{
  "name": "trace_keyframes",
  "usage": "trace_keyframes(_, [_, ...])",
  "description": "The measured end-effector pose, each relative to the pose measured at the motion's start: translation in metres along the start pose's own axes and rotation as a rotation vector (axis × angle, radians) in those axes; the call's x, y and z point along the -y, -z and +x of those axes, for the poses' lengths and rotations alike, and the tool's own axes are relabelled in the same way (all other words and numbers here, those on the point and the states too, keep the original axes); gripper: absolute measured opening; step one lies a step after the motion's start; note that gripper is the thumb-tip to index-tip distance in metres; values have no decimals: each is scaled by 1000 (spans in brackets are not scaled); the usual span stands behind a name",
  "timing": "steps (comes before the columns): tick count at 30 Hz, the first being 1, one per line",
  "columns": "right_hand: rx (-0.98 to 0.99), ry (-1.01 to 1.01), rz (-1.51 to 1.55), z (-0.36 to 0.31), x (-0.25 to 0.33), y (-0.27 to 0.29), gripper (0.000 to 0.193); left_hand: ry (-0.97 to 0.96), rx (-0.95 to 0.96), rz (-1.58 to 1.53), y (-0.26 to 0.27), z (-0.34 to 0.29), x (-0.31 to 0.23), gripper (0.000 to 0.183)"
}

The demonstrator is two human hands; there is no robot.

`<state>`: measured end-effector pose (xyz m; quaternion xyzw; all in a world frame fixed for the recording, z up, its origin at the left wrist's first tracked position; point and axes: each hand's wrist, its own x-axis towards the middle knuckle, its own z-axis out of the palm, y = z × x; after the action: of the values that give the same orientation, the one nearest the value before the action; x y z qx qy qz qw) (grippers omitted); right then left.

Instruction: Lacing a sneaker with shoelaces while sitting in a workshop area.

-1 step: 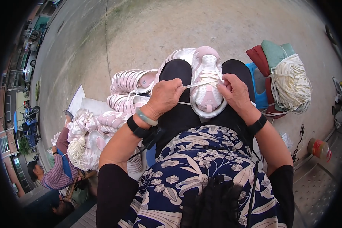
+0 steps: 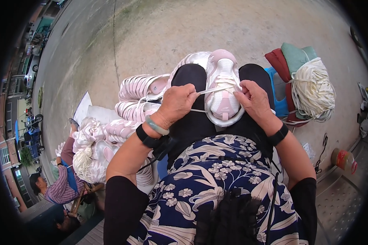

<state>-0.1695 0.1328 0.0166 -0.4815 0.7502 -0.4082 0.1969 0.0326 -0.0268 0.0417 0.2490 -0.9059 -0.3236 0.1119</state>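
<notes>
A white and pink sneaker [image 2: 225, 104] rests between my knees, its pink toe end nearest my body. My left hand [image 2: 179, 99] pinches a white shoelace [image 2: 212, 90] and holds it taut to the left of the shoe. At the shoe's right edge, my right hand [image 2: 255, 99] is closed with thumb and fingers at the lacing; the lace there is mostly hidden by the fingers. Part of the lacing crosses the shoe's upper between both hands. Another loose strand runs out on the left, below my left hand.
Rows of similar pink and white shoes [image 2: 141, 87] lie to the left, with a bundle of laces [image 2: 84, 162] on the pile. At right, a thick hank of white laces [image 2: 315, 90] hangs by red and green cloths [image 2: 297, 57]. A bottle [image 2: 343, 160] stands lower right. Another person [image 2: 63, 185] sits at far left.
</notes>
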Motion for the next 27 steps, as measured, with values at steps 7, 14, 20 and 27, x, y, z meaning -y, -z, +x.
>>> trace_keyframes(7, [67, 295, -344, -7, 7, 32, 16, 153, 11, -390, 19, 1, 6, 6])
trace_keyframes(14, [117, 366, -494, -9, -6, 34, 12, -115, -129, -131, 24, -3, 8, 6])
trace_keyframes(20, [144, 232, -137, -7, -14, 31, 11, 31, 259, -310, 54, -7, -20, 11])
trace_keyframes(27, [153, 152, -3, 32, 19, 21, 22, -438, 722, -531, 39, 1, -88, 13])
